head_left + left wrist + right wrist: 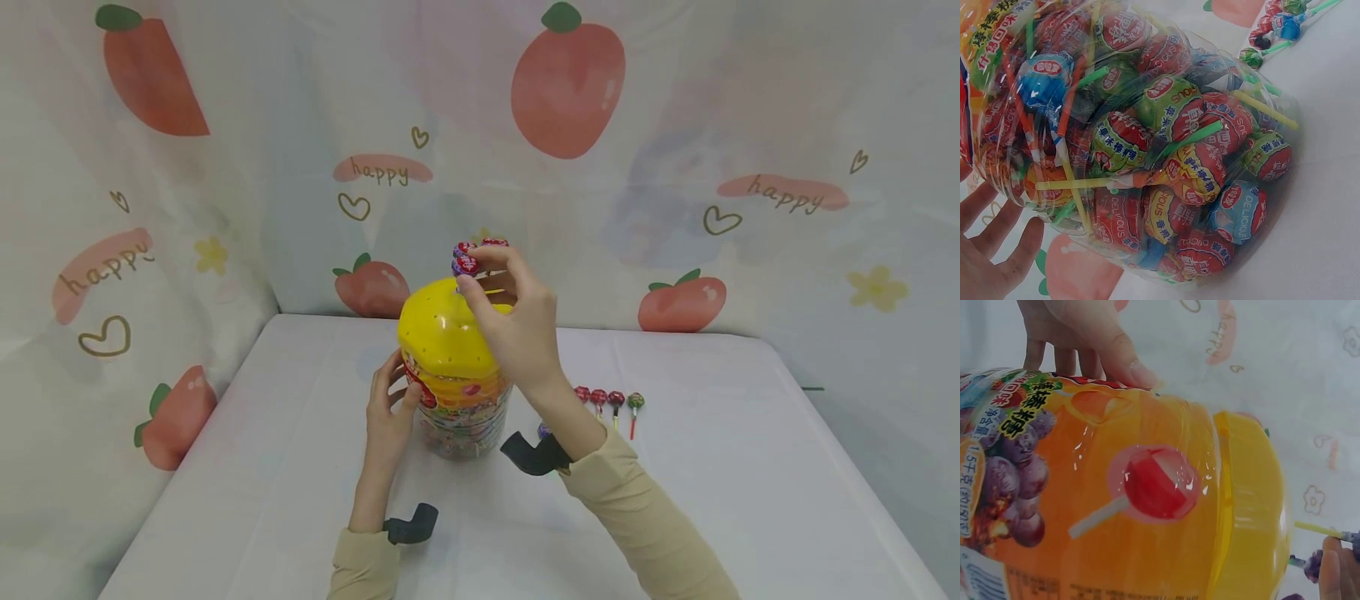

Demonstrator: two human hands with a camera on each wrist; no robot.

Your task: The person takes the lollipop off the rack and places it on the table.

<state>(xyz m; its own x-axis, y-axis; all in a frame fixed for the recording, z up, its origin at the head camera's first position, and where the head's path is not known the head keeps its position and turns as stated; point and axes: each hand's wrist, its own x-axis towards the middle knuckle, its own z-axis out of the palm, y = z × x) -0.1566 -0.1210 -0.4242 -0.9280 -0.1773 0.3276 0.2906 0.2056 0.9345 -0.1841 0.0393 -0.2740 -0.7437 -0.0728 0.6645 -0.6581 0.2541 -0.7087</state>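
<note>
1. The held lollipops (465, 265) are above the lid (442, 333), pinched by the right hand (517, 333); judged light, hard, slick-wrapped, best taken by the sticks
2. The jar (461, 421) stands on the tabletop (300, 467), short of its far edge; judged heavy, slippery, slightly flexible, best held wide
3. The left hand (388, 425) rests on its side, fingers spread
4. The loose lollipops (617, 398) lie towards the right edge, partly behind the right sleeve (645, 517)

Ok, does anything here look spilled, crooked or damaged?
Nothing stands out. The jar stands upright, its yellow lid on, with no visible crack or spill. The visible lollipops on the table lie grouped together; the right arm hides part of that area.
</note>
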